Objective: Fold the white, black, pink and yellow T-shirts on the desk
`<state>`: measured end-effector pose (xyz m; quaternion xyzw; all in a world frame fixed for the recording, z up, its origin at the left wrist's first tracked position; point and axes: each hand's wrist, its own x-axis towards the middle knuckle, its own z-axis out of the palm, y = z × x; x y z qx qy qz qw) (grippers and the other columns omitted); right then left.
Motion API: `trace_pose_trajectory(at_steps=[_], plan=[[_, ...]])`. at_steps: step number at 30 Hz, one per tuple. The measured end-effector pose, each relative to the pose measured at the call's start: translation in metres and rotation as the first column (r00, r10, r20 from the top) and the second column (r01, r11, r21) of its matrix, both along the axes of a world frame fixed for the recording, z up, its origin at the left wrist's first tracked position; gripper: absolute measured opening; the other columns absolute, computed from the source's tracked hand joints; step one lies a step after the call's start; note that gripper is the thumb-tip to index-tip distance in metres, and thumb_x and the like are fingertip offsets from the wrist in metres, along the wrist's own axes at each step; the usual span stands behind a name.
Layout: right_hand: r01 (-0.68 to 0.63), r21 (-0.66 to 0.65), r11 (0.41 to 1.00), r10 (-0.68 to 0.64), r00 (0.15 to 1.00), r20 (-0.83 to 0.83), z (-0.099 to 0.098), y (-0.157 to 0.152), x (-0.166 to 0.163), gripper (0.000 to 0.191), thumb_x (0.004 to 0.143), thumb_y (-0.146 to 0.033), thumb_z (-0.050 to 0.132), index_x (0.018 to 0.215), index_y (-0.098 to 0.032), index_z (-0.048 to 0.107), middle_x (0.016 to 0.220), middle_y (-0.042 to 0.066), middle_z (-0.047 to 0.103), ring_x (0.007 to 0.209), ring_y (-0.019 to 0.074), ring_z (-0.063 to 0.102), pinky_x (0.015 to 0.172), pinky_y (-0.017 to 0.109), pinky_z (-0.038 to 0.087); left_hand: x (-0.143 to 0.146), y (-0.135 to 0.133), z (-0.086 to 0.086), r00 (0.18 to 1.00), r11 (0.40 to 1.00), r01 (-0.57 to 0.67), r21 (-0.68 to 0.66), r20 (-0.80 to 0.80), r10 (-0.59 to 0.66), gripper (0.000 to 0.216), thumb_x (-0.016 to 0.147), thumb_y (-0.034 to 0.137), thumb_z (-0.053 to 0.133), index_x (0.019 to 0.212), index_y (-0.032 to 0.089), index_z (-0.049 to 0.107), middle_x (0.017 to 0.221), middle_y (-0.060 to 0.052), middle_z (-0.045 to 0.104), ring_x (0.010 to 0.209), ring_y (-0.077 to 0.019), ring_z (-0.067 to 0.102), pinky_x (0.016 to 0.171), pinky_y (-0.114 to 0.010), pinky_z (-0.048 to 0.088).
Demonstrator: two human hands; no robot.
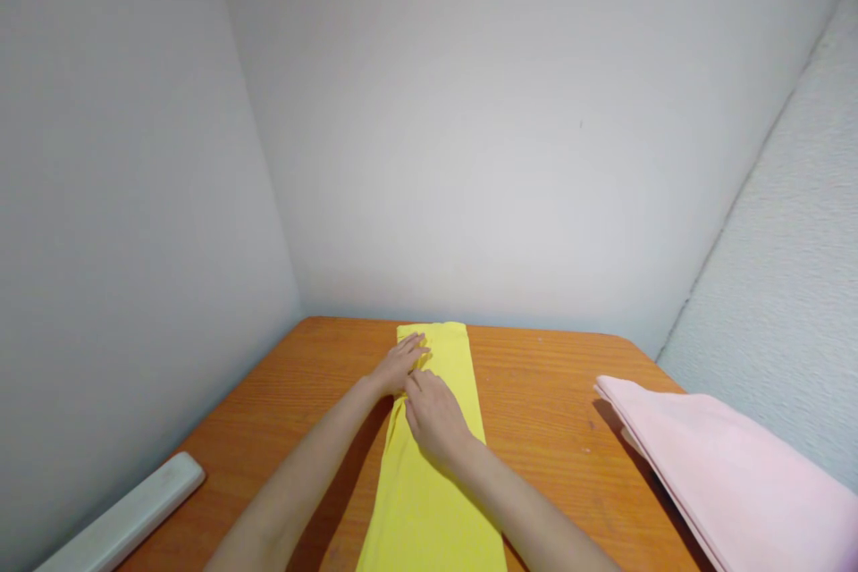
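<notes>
A long yellow cloth (448, 474), folded into a narrow strip, lies lengthwise down the middle of the wooden table (542, 393). My left hand (400, 364) rests flat on its far left part, fingers stretched out towards the far end. My right hand (433, 416) lies palm down on the cloth just behind the left hand, with its fingers pressed together on the fabric near the left edge. Both forearms reach in from the bottom of the view.
A stack of folded pink cloth (724, 474) sits on the table's right side near a rough white wall. A pale grey bar-shaped object (127, 514) lies at the table's front left edge. Plain walls close in the table on three sides.
</notes>
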<state>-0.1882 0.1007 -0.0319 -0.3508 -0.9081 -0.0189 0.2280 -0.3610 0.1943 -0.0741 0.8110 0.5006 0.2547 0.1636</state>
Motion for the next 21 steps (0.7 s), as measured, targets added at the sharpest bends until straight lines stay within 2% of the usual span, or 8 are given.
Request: trace_pose_trajectory(at_steps=[2, 5, 8, 11, 15, 18, 21], plan=[[-0.028, 0.034, 0.999, 0.028, 1.0, 0.004, -0.008, 0.009, -0.003, 0.021, 0.09, -0.012, 0.045, 0.105, -0.015, 0.058, 0.109, 0.012, 0.059, 0.101, 0.0249, 0.053, 0.09, 0.039, 0.044, -0.002, 0.008, -0.001, 1.0, 1.0, 0.007, 0.012, -0.012, -0.006, 0.059, 0.071, 0.007, 0.063, 0.127, 0.025, 0.056, 0.151, -0.006, 0.038, 0.143, -0.0235, 0.025, 0.118, -0.044, 0.013], [-0.019, 0.034, 0.999, 0.019, 1.0, -0.014, -0.018, 0.017, -0.009, 0.025, 0.091, -0.011, 0.043, 0.113, -0.015, 0.055, 0.119, 0.012, 0.055, 0.104, 0.0239, 0.053, 0.09, 0.037, 0.045, -0.007, 0.026, -0.002, 1.0, 1.0, -0.004, 0.009, 0.002, 0.004, 0.053, 0.072, 0.004, 0.058, 0.123, 0.02, 0.058, 0.136, -0.008, 0.055, 0.129, -0.0219, 0.047, 0.11, -0.038, 0.033], [0.056, -0.039, 0.998, -0.058, 0.997, -0.045, -0.022, 0.026, -0.02, 0.023, 0.094, -0.017, 0.045, 0.115, -0.015, 0.054, 0.114, 0.011, 0.057, 0.097, 0.0213, 0.057, 0.086, 0.034, 0.047, -0.014, 0.044, 0.001, 0.997, 0.998, -0.064, 0.025, 0.041, 0.063, 0.047, 0.073, 0.002, 0.053, 0.117, 0.018, 0.059, 0.121, -0.007, 0.063, 0.109, -0.0178, 0.061, 0.095, -0.033, 0.047], [0.091, -0.039, 0.995, -0.09, 0.996, 0.026, -0.025, 0.039, -0.033, 0.019, 0.093, -0.019, 0.05, 0.11, -0.014, 0.058, 0.103, 0.01, 0.06, 0.096, 0.0234, 0.057, 0.085, 0.035, 0.046, -0.023, 0.06, 0.006, 0.984, 0.983, -0.168, 0.073, 0.063, 0.164, 0.044, 0.074, -0.001, 0.047, 0.111, 0.018, 0.061, 0.12, -0.007, 0.061, 0.105, -0.0156, 0.061, 0.095, -0.033, 0.047], [0.094, -0.008, 0.996, -0.092, 0.987, 0.132, -0.031, 0.054, -0.044, 0.014, 0.093, -0.015, 0.05, 0.091, -0.014, 0.064, 0.093, 0.01, 0.062, 0.09, 0.0247, 0.057, 0.08, 0.036, 0.045, -0.034, 0.072, 0.01, 0.954, 0.949, -0.299, 0.102, 0.023, 0.298, 0.025, 0.078, 0.006, 0.056, 0.099, 0.016, 0.065, 0.108, -0.007, 0.063, 0.108, -0.0192, 0.056, 0.098, -0.038, 0.042], [0.074, 0.023, 0.997, -0.077, 0.99, 0.115, -0.032, 0.054, -0.041, 0.012, 0.094, -0.017, 0.051, 0.091, -0.015, 0.063, 0.092, 0.008, 0.061, 0.089, 0.0236, 0.056, 0.078, 0.035, 0.044, -0.041, 0.077, 0.01, 0.936, 0.935, -0.347, 0.074, -0.041, 0.351, 0.007, 0.083, 0.017, 0.062, 0.089, 0.014, 0.065, 0.097, -0.005, 0.065, 0.099, -0.0193, 0.059, 0.093, -0.04, 0.045], [0.023, 0.061, 0.998, -0.027, 0.998, 0.058, -0.028, 0.049, -0.03, 0.008, 0.094, -0.019, 0.052, 0.093, -0.017, 0.059, 0.092, 0.006, 0.06, 0.087, 0.0223, 0.054, 0.077, 0.034, 0.043, -0.044, 0.081, 0.012, 0.921, 0.928, -0.37, 0.038, -0.117, 0.372, 0.015, 0.089, 0.028, 0.06, 0.091, 0.014, 0.064, 0.099, -0.004, 0.064, 0.096, -0.0184, 0.06, 0.09, -0.04, 0.047]])
